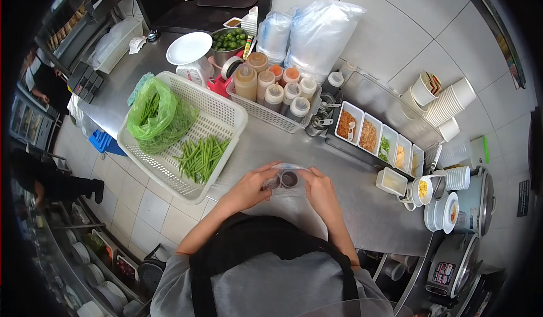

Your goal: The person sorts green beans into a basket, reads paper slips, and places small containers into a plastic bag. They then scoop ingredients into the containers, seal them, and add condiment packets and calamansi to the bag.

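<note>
At the counter's front edge, close to my body, is a clear plastic bag (294,191) with two small round cups in it. The right-hand cup (289,179) has something dark inside; the other cup (272,182) is partly covered by my fingers. My left hand (255,187) is closed on the left side of the bag's mouth. On the opposite side, my right hand (319,188) grips the rim with thumb and fingers. Left of my hands stands a white perforated basket (240,122) with cut green beans (202,157) and a green plastic bag (148,113) of greens.
Behind the hands is a grey basket (271,116) of squeeze bottles. Topping trays (369,133) line the wall at right, near stacked cups and bowls (457,177). A kitchen scale (194,68) stands at the back left. Other people (51,175) are at far left.
</note>
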The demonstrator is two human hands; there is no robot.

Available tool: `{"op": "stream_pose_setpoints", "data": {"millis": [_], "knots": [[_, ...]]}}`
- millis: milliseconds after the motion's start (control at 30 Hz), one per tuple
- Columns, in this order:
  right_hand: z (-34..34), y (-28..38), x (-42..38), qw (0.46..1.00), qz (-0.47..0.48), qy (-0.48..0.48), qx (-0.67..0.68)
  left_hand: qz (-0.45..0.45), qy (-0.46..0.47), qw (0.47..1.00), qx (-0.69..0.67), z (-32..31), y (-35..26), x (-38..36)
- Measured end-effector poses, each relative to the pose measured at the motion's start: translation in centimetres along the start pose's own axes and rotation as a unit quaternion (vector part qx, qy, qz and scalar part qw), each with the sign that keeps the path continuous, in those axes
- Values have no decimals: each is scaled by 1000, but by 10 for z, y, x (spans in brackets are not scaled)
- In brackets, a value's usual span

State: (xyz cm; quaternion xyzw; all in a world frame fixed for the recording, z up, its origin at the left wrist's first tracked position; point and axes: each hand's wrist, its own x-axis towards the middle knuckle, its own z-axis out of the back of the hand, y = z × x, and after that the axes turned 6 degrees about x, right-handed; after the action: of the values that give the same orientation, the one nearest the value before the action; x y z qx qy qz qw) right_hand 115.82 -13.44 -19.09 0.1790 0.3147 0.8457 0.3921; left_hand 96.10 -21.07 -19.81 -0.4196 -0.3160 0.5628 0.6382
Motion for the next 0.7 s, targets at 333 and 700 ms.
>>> {"op": "stream_pose_setpoints", "data": {"millis": [333, 700], "knots": [[-10, -5, 5, 1000, 29, -10, -3, -12, -28, 999, 15, -3, 0, 5], [-8, 5, 0, 993, -23, 46, -102, -29, -66, 987, 143, -23, 10, 10]]}}
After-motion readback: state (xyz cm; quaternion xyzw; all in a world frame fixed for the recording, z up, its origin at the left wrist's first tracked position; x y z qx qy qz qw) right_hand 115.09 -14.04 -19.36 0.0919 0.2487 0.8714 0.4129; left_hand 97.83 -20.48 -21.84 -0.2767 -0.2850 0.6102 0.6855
